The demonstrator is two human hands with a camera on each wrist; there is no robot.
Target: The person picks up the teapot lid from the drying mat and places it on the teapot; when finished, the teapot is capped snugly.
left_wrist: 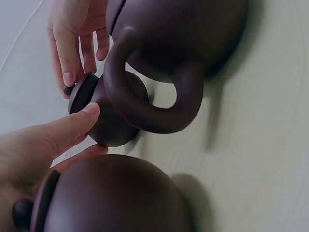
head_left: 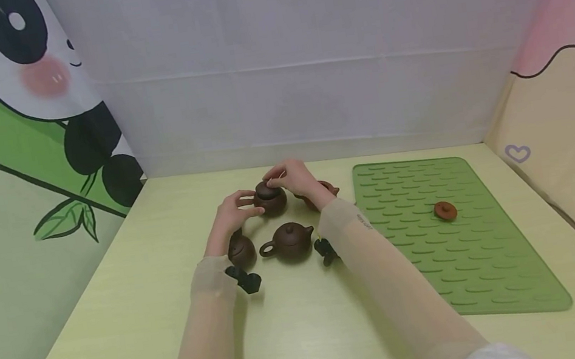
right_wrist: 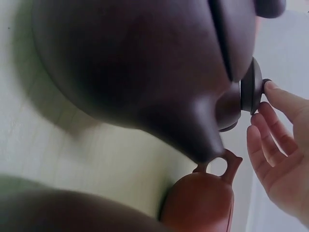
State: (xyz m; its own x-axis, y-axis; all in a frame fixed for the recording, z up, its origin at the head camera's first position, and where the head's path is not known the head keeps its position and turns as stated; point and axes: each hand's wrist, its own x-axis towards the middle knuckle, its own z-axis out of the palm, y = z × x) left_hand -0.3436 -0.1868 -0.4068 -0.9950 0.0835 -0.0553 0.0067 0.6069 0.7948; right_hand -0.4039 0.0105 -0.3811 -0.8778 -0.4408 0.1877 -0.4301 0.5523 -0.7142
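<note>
At the back of the group stands a small dark brown teapot [head_left: 272, 207], its body held between the thumb and fingers of my left hand [head_left: 230, 217]. My right hand [head_left: 295, 179] pinches the knob of its dark lid [right_wrist: 251, 87] from above. The lid is at the pot's mouth, slightly tilted, with a narrow gap visible in the right wrist view. Close in front sits a lidded dark teapot [head_left: 292, 243], handle to the left and spout to the right. Another dark teapot [left_wrist: 116, 193] is under my left wrist. A reddish-brown teapot [right_wrist: 198, 200] stands partly hidden behind my right wrist.
On the right of the table [head_left: 298, 337] lies a green ridged mat [head_left: 476, 263]. A small reddish-brown lid [head_left: 445, 211] rests on it. Black wrist cameras hang beneath both forearms, near the front teapots. A white cloth wall [head_left: 310, 103] closes off the back.
</note>
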